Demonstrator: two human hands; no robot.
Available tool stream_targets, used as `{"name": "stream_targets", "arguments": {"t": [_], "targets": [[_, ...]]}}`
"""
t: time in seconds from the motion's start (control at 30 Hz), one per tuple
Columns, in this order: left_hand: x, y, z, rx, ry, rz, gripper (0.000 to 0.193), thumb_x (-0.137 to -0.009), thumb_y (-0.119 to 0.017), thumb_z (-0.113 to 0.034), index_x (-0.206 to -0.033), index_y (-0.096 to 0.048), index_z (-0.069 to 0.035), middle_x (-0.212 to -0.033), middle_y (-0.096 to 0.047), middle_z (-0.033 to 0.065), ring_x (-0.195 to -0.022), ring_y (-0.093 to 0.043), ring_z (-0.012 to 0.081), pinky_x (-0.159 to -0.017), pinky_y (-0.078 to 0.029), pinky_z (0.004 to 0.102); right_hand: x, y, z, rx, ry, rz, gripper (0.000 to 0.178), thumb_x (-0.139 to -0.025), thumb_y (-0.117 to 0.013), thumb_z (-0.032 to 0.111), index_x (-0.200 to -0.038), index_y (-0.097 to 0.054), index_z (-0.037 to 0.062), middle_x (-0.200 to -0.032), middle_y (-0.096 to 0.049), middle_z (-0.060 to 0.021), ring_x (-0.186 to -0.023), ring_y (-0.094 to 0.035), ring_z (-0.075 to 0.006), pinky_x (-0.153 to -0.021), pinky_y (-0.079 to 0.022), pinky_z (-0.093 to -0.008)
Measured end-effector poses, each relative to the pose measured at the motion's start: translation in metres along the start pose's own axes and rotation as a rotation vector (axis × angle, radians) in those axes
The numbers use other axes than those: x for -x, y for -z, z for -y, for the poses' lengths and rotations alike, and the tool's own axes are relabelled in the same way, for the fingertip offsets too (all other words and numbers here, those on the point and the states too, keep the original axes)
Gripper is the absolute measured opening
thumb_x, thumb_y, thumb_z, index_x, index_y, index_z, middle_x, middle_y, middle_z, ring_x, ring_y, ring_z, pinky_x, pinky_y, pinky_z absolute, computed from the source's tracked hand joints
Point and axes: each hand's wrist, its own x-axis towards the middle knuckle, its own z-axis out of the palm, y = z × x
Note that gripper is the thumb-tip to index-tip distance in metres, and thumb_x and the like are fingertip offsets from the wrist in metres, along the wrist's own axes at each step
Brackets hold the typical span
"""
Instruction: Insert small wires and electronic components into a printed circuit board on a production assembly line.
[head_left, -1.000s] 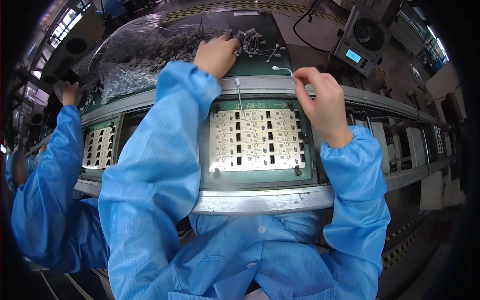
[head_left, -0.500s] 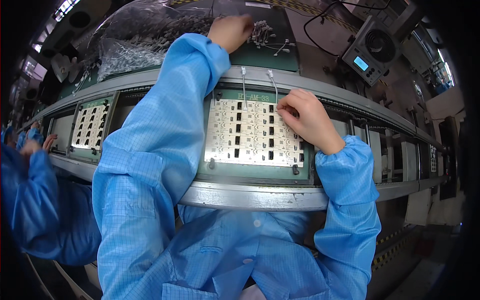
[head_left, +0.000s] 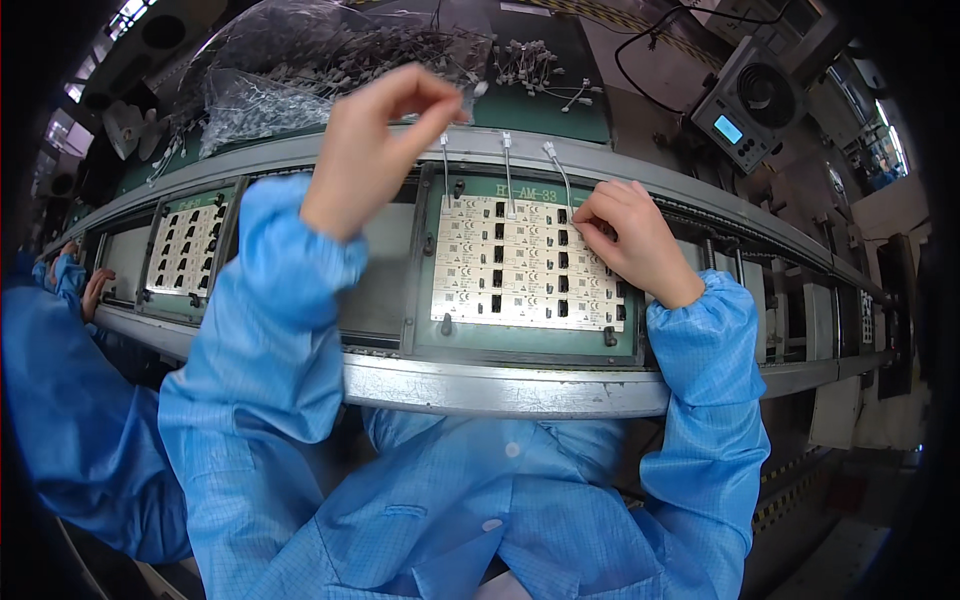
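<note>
My left hand (head_left: 375, 145) is raised over the rail, thumb and forefinger pinched on a short cable with a white plug (head_left: 481, 89), mostly hidden. My right hand (head_left: 638, 240) rests at the upper right of a panel of white circuit boards (head_left: 530, 262), which carry black parts. Its fingertips close on the lower end of a thin cable (head_left: 562, 175), whose white plug points up over the rail. Two more such cables, a middle one (head_left: 508, 170) and a left one (head_left: 446, 170), stand along the panel's top edge. A green carrier (head_left: 480, 340) holds the panel.
Beyond the metal rail (head_left: 560, 398) and conveyor, a clear plastic bag (head_left: 265, 110) of many cables lies on a green surface. A loose cable pile (head_left: 530, 65) is beside it. A fan unit with a screen (head_left: 745, 100) stands right. Another carrier (head_left: 185, 250) and a co-worker's sleeve (head_left: 90, 420) are left.
My left hand has come back from the cable pile, toward the left and nearer me, with a cable. The carrier has shifted slightly right, and my right hand has moved along with it.
</note>
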Motion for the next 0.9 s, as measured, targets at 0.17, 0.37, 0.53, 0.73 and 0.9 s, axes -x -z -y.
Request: {"name": "stream_targets", "arguments": {"t": [0.17, 0.37, 0.53, 0.73, 0.9], "targets": [[0.053, 0.005, -0.009, -0.477, -0.165, 0.043, 0.008, -0.085, -0.069, -0.008, -0.092, -0.068, -0.007, -0.087, -0.070, 0.0046, -0.083, -0.066, 0.0221, -0.080, -0.046, 0.0362, -0.002, 0.001, 0.010, 0.117, 0.072, -0.011, 0.010, -0.077, -0.068, 0.002, -0.083, -0.060, 0.0036, -0.078, -0.056, -0.0075, -0.078, -0.054, -0.0268, -0.075, -0.041, -0.0359], [0.065, -0.002, -0.004, -0.540, -0.250, 0.098, 0.007, -0.083, -0.070, -0.011, -0.089, -0.067, -0.010, -0.080, -0.067, -0.0007, -0.082, -0.061, 0.0184, -0.086, -0.039, 0.0366, 0.001, -0.005, 0.019, 0.232, 0.033, -0.040, 0.010, -0.080, -0.068, 0.004, -0.087, -0.061, 0.0036, -0.082, -0.056, -0.0086, -0.080, -0.054, -0.0287, -0.075, -0.041, -0.0369], [0.064, 0.001, 0.001, -0.519, -0.238, 0.089, 0.006, -0.084, -0.070, -0.011, -0.089, -0.065, -0.011, -0.077, -0.065, -0.0011, -0.082, -0.060, 0.0177, -0.085, -0.038, 0.0363, 0.001, -0.003, 0.013, 0.079, -0.068, -0.017, 0.007, -0.084, -0.066, 0.004, -0.089, -0.061, 0.0034, -0.083, -0.056, -0.0086, -0.081, -0.054, -0.0288, -0.076, -0.041, -0.0365], [0.064, 0.004, -0.001, -0.514, -0.234, 0.073, 0.007, -0.084, -0.070, -0.012, -0.090, -0.066, -0.011, -0.078, -0.066, -0.0014, -0.084, -0.060, 0.0176, -0.086, -0.037, 0.0370, -0.002, -0.006, 0.026, 0.287, -0.012, -0.014, 0.008, -0.083, -0.066, 0.002, -0.089, -0.061, 0.0043, -0.083, -0.056, -0.0076, -0.083, -0.054, -0.0274, -0.081, -0.042, -0.0370], [0.067, 0.003, 0.000, -0.495, -0.231, 0.084, 0.008, -0.084, -0.070, -0.012, -0.091, -0.066, -0.011, -0.078, -0.068, -0.0015, -0.089, -0.060, 0.0180, -0.089, -0.037, 0.0397, -0.002, -0.015, 0.039, 0.545, -0.047, 0.024, 0.007, -0.084, -0.065, 0.004, -0.088, -0.059, 0.0038, -0.083, -0.054, -0.0081, -0.084, -0.054, -0.0268, -0.086, -0.042, -0.0391]]}}
